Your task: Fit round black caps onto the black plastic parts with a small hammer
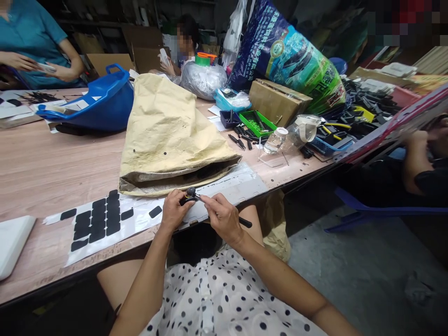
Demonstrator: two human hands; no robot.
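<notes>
Our left fingers (177, 194) pinch a small black part (191, 191) at their tips; our right fingers (214, 204) grip what seems a screwdriver (245, 222) beside it — we should hold both steady

Single head-worn view, facing forward and down over the polka-dot shirt (217, 298), which lies closest, at the lower centre of the frame. The left grip (175, 208) and right grip (224, 219) fall just below mid-frame — near, yet small within the wide field. The edge of the surface (77, 161) slants up from lower left to centre right; farther off, a co-worker (40, 51) appears at upper left — and floor (336, 266) at lower right.
</notes>
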